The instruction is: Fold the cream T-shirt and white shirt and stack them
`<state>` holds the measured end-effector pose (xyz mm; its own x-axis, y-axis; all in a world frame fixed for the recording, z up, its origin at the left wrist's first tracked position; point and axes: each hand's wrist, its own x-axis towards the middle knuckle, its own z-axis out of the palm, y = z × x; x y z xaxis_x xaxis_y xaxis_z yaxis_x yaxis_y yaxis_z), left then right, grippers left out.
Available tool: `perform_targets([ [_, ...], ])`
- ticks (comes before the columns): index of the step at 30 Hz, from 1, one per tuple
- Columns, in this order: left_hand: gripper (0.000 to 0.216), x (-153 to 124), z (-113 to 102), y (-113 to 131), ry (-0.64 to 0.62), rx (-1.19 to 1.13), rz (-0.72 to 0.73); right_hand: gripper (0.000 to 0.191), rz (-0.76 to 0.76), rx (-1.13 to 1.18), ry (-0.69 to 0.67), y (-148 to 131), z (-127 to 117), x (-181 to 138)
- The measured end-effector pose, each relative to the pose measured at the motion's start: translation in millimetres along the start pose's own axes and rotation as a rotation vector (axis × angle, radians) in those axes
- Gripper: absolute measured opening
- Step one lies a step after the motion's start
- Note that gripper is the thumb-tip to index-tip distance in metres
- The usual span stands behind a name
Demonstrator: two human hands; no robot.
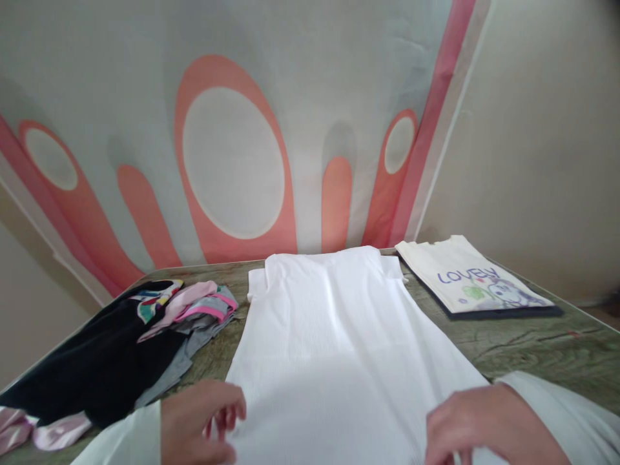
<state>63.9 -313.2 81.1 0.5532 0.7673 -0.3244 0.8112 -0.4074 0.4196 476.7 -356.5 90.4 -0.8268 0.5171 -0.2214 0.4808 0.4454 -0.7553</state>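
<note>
A white garment [334, 349] with short sleeves at its far end lies spread out in front of me, its near part running out of the bottom of the view. My left hand [201, 420] is over its left edge, thumb and bent fingers apart and nothing between them. Above the right edge is my right hand [484, 420], its fingers curved downward and spaced, with no cloth visibly gripped. The lower fingers of the right hand are partly cut off by the frame. A few soft creases run lengthwise along the white cloth.
To the left, a loose pile of clothes holds a black garment [101, 355] and pink and grey pieces [206, 307]. A cream cloth printed "LOVELY" [475, 278] lies folded at the back right on something dark. Behind the wooden table [523, 342] stands a patterned backdrop [310, 129].
</note>
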Motion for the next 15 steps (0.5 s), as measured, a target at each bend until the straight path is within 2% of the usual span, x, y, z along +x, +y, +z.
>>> perform_targets([
  [2,0.031,25,-6,-4,0.095,-0.029,0.127,0.038,0.057,0.038,0.101,12,-22,-6],
  [4,0.036,52,-7,-12,0.218,0.002,0.215,0.031,0.146,-0.002,0.24,39,-41,-6],
  [6,0.045,77,-1,-24,0.345,0.105,0.233,0.025,0.246,-0.111,0.514,74,-52,-2],
  [8,0.052,96,7,-36,0.431,0.25,0.209,0.027,0.273,-0.254,0.695,109,-56,2],
  [11,0.058,112,18,-48,0.475,0.44,0.164,0.029,0.225,-0.427,0.724,146,-56,4],
  [15,0.063,114,26,-55,0.469,0.531,0.123,0.026,0.263,-0.499,0.651,162,-57,-3],
])
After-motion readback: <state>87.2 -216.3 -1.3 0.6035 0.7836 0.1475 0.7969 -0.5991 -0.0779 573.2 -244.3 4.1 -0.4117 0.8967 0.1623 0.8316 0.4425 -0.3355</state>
